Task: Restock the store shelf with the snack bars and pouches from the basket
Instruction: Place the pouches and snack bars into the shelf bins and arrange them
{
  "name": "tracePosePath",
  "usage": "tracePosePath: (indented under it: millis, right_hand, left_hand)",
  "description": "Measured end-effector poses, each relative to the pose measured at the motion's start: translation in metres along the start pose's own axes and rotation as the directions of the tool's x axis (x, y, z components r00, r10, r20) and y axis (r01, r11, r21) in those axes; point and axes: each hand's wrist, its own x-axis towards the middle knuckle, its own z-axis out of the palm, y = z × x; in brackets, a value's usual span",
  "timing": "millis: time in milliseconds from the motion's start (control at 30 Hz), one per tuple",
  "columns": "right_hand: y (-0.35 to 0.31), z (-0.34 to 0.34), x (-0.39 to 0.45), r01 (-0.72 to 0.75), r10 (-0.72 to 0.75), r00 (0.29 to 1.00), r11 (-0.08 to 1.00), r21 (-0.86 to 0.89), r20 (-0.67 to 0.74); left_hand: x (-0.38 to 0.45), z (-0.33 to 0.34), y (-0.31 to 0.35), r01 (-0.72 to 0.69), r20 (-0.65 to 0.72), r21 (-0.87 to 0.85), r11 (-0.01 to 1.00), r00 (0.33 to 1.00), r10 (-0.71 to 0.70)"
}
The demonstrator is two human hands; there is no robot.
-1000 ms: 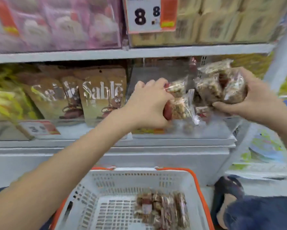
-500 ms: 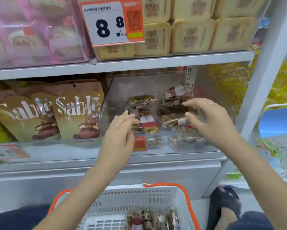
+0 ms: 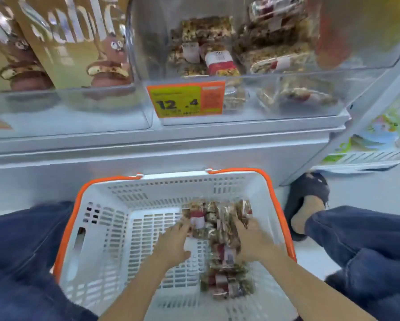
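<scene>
Both hands down in the basket (image 3: 115,223), at the bars (image 3: 217,230). Left hand (image 3: 171,245) spread, fingers (image 3: 182,228) splayed and resting on the left edge of the pile, nothing clamped. Right hand (image 3: 252,239) curled over the right side of the pile, fingertips buried among the wrappers; cannot tell whether closed on a bar or merely pressing. Blurred by motion.

Bars heaped along the right half of the basket floor, clear wrappers, red-and-white labels; left half bare grid. White basket with orange rim, set between two knees in dark blue trousers (image 3: 21,262).

Above, on the shelf (image 3: 148,147), a clear bin (image 3: 310,112) with more bars (image 3: 208,49) stacked inside, an orange-and-green price tag (image 3: 186,99) reading 12.4 on its front. Left of it, brown pouches (image 3: 83,42) standing upright in the neighbouring bin. At right, a foot in a dark sandal (image 3: 307,200) on the floor.
</scene>
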Motion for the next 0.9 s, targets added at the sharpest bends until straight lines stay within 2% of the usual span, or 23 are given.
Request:
tracePosePath:
  millis: [133,200,267,300,367,433,500,567,633,700,733,833,900]
  right_hand:
    - [-0.013,0.021,0.013,-0.12,0.124,0.986,0.992,0.037,-0.111]
    - [-0.02,0.026,0.02,-0.145,0.155,0.974,0.987,0.072,-0.166]
    - [-0.024,0.029,0.028,-0.181,0.202,0.948,0.978,0.103,-0.245]
    - [-0.026,0.031,0.031,-0.186,0.211,0.934,0.976,0.112,-0.289]
    - [-0.03,0.038,0.035,-0.166,0.192,0.897,0.981,0.1,-0.399]
    - [-0.031,0.042,0.04,-0.162,0.216,0.864,0.974,0.156,-0.454]
    - [-0.029,0.04,0.051,-0.175,0.288,0.845,0.945,0.277,-0.45]
    - [-0.03,0.034,0.061,-0.165,0.325,0.859,0.907,0.387,-0.395]
    - [-0.036,0.03,0.064,-0.153,0.374,0.854,0.846,0.51,-0.363]
    - [-0.042,0.03,0.065,-0.144,0.467,0.825,0.719,0.68,-0.318]
    - [-0.045,0.031,0.067,-0.169,0.497,0.819,0.685,0.709,-0.285]
    - [-0.047,0.034,0.07,-0.264,0.509,0.823,0.736,0.623,-0.253]
    - [-0.04,0.034,0.075,-0.235,0.488,0.837,0.731,0.64,-0.25]
  left_hand:
    - [-0.001,0.036,-0.005,0.001,0.202,0.002,1.0,0.979,-0.002]
    - [0.003,0.052,0.0,0.056,0.271,-0.111,0.992,0.962,-0.024]
    - [0.01,0.06,0.01,0.121,0.262,-0.265,0.957,0.964,-0.049]
    - [0.016,0.061,0.016,0.147,0.245,-0.374,0.916,0.968,-0.055]
    - [0.028,0.058,0.029,0.22,0.184,-0.627,0.747,0.974,-0.133]
    - [0.039,0.048,0.037,0.281,0.082,-0.771,0.571,0.933,-0.35]
    - [0.052,0.046,0.032,0.268,-0.087,-0.768,0.582,0.856,-0.51]
    - [0.063,0.041,0.03,0.245,-0.133,-0.735,0.632,0.862,-0.489]
    - [0.076,0.033,0.031,0.212,-0.037,-0.821,0.531,0.907,-0.419]
    - [0.089,0.026,0.032,0.264,0.065,-0.867,0.423,0.901,-0.429]
    - [0.095,0.023,0.032,0.293,0.094,-0.857,0.424,0.897,-0.431]
    - [0.102,0.021,0.027,0.371,0.19,-0.785,0.496,0.906,-0.377]
    - [0.101,0.019,0.025,0.411,0.293,-0.801,0.435,0.903,-0.314]
